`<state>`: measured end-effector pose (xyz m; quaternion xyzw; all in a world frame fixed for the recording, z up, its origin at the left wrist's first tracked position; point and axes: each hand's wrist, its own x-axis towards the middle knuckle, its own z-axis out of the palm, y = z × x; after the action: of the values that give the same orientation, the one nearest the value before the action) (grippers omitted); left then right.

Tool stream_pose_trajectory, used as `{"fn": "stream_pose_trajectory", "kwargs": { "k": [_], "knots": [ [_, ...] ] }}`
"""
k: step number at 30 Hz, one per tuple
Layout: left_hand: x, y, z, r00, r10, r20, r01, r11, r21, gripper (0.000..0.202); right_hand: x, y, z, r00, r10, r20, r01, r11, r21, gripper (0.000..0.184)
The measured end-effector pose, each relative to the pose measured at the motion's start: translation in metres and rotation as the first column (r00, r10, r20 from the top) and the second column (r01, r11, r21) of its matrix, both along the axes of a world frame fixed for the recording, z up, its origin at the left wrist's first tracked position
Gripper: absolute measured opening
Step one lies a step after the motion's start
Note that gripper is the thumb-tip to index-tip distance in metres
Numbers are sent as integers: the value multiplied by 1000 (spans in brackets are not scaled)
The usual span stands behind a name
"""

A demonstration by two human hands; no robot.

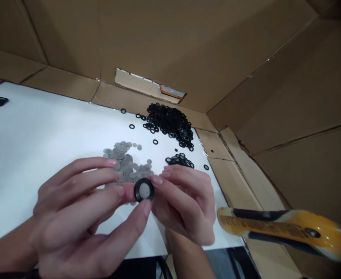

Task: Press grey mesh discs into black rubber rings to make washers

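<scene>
Watching the head cam from my end, and the left hand (74, 205) and right hand (182, 201) are both closed in a fingertip pinch on one black rubber ring (137, 190), with a grey mesh disc (144, 190) sitting in its centre, facing the camera. The ring's round, so no long axis to speak of. It's right between the hands, neither clearly nearer. Past them on the white bench (42, 128) lie loose grey discs (122, 161) and, further off, a heap of black rings (169, 124) — and a blurry yellow-and-black tool handle (283, 232) pokes in at right.
</scene>
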<state>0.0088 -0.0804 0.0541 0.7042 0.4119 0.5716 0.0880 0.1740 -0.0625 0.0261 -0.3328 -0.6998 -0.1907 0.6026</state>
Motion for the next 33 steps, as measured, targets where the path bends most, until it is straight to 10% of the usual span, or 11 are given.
{"fn": "stream_pose_trajectory", "kwargs": {
  "k": [8, 12, 15, 21, 26, 33],
  "knots": [
    [-7, 6, 2, 991, 5, -133, 25, 975, 221, 17, -3, 0, 7, 1000, 20, -4, -20, 1000, 3, 12],
    [-19, 17, -6, 923, -103, -371, 221, 931, 292, 22, -3, 2, 10, 998, 43, 41, -44, 999, 17, 14],
    [-15, 29, -18, 990, -75, -119, 108, 945, 309, 28, -3, 7, 9, 999, 17, 41, -19, 999, 47, 16],
    [-2, 39, -30, 975, -152, -164, 174, 976, 131, 28, -4, 14, 6, 987, 133, -86, -145, 978, -150, 23],
    [5, 38, -29, 996, -88, -17, 86, 992, -87, 12, -4, 17, 9, 945, 249, -212, -319, 848, -423, 11],
    [9, 39, -31, 998, -45, -34, 36, 972, -231, 5, -9, 16, 6, 939, 256, -228, -334, 833, -442, 11]
  ]
}}
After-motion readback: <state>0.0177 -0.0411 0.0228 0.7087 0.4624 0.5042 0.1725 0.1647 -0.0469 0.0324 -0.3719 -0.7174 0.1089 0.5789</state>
